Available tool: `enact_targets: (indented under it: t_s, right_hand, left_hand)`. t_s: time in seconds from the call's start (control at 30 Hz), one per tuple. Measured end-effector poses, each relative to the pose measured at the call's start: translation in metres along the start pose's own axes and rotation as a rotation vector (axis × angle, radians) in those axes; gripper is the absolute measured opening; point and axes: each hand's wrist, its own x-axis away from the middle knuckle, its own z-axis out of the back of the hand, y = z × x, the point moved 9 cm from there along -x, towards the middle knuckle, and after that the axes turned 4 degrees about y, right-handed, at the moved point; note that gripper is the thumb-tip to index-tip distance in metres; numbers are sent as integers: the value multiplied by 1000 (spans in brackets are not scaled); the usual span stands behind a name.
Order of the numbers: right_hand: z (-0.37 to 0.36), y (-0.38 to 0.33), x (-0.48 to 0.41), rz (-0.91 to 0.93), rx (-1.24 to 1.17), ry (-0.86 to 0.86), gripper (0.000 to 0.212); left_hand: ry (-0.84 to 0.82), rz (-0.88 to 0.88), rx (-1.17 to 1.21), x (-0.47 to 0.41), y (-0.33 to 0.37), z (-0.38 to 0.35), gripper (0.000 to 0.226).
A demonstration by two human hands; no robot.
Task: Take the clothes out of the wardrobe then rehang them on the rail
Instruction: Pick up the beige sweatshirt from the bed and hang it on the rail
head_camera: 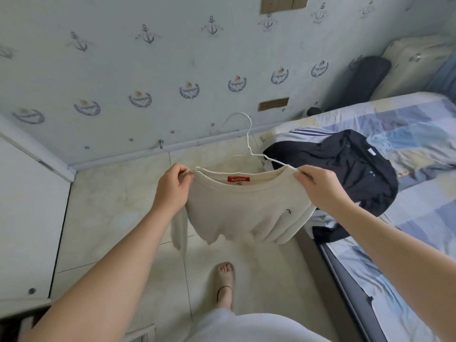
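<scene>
Centre of frame: a cream sweater (237, 211) is held spread by its neckline above the floor (111, 206). The left hand (172, 186) pinches the shoulder at frame left between thumb and curled fingers. The right hand (318, 188) pinches the opposite shoulder together with one arm of a white wire hanger (249, 139), its hook standing above the collar. Stretching the neck probably lets the hanger seat inside. At right, dark clothes (345, 169) lie on the bed (419, 149), likely awaiting hangers; no rail shows.

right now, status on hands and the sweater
Left hand and right hand pinch cream sweater at the shoulders. White wire hanger at its collar, hook up. Dark jacket on bed, not obstructing.
</scene>
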Motion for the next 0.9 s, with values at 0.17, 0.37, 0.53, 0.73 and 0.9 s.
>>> enact_targets:
  t_s: [0.17,0.37,0.53,0.73,0.9]
  right_hand:
    - [29,-29,88,111,-48,40,18]
    - [72,-79,147,233,-28,74,26]
    - [120,-139,179,344,-63,92,22]
    - [171,-226,222,479,-157,149,22]
    - [219,-313,268,631,-252,239,23]
  left_hand:
    - [137,-23,-8,111,12,56,11]
    - [251,-42,0,193,44,125,13]
    - [375,-114,-7,244,88,198,14]
    - [559,-220,-25,309,135,302,10]
    - [722,-350,-59,364,177,403,8]
